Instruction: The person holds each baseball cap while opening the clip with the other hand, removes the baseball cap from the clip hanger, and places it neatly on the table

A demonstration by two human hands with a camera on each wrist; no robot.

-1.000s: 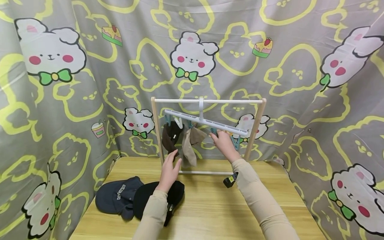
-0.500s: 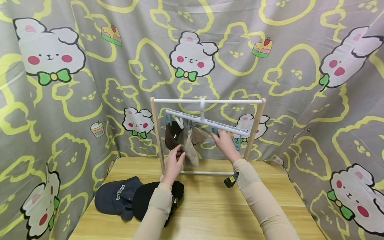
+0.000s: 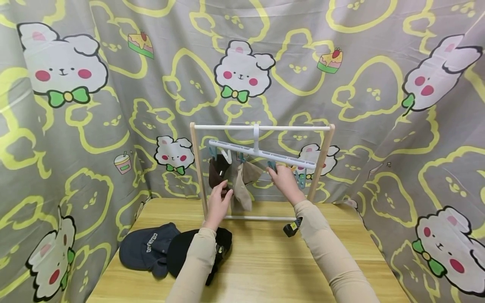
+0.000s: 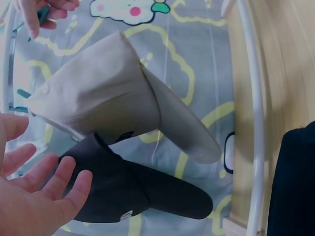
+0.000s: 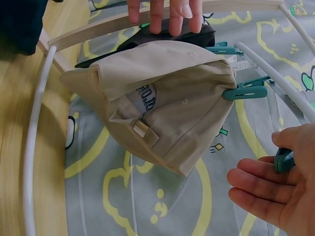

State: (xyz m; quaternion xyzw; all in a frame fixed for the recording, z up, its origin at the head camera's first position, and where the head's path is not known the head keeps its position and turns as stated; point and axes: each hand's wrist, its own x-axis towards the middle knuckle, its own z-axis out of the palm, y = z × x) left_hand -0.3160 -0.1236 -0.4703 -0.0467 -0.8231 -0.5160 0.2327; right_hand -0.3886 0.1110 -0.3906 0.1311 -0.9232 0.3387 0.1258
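A pale hanger bar (image 3: 265, 155) with clothespins is hooked on the rack's top rail and slants down to the right. From its left part hangs a dark cap (image 4: 113, 182), with a beige cap (image 5: 172, 98) beside it, held by a teal clothespin (image 5: 246, 91). My left hand (image 3: 219, 204) is at the dark cap's lower side, fingers loosely spread in the left wrist view. My right hand (image 3: 286, 181) is under the bar's right half. It pinches another teal clothespin (image 5: 284, 160) between thumb and fingers.
A navy cap (image 3: 140, 248) and a black cap (image 3: 182, 252) lie on the wooden table (image 3: 273, 261) at the left, under my left forearm. The rack's wooden post (image 3: 322, 164) stands right of my right hand, and a low white rail (image 3: 257, 218) crosses near the tabletop.
My left hand has moved up and right to the dark cap. The hanger has shifted slightly right and tilts a little less. My right hand stays at the clothespin.
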